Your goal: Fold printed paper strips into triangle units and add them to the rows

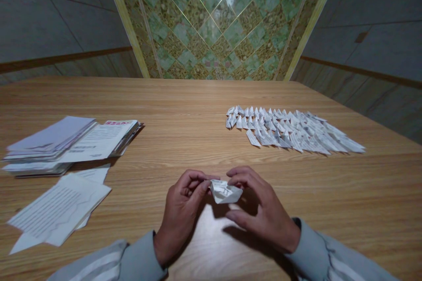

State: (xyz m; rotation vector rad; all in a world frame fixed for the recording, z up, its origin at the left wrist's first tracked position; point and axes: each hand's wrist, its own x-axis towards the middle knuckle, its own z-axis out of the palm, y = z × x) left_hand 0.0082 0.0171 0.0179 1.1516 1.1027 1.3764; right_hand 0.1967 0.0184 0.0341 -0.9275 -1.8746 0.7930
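Observation:
A small folded paper boat (226, 192) with printed text is held above the wooden table, near its front edge. My left hand (184, 206) pinches the boat's left tip between thumb and fingers. At the boat's right side is my right hand (260, 210), its thumb and fingers spread apart around that end. The fingertips of the right hand lie close behind the paper; whether they touch it cannot be told.
Rows of folded paper boats (293, 131) stand at the back right of the table (171, 140). A stack of papers (52, 138) lies at the left, with loose printed sheets (62, 206) in front of it. Behind is a tiled wall (211, 22).

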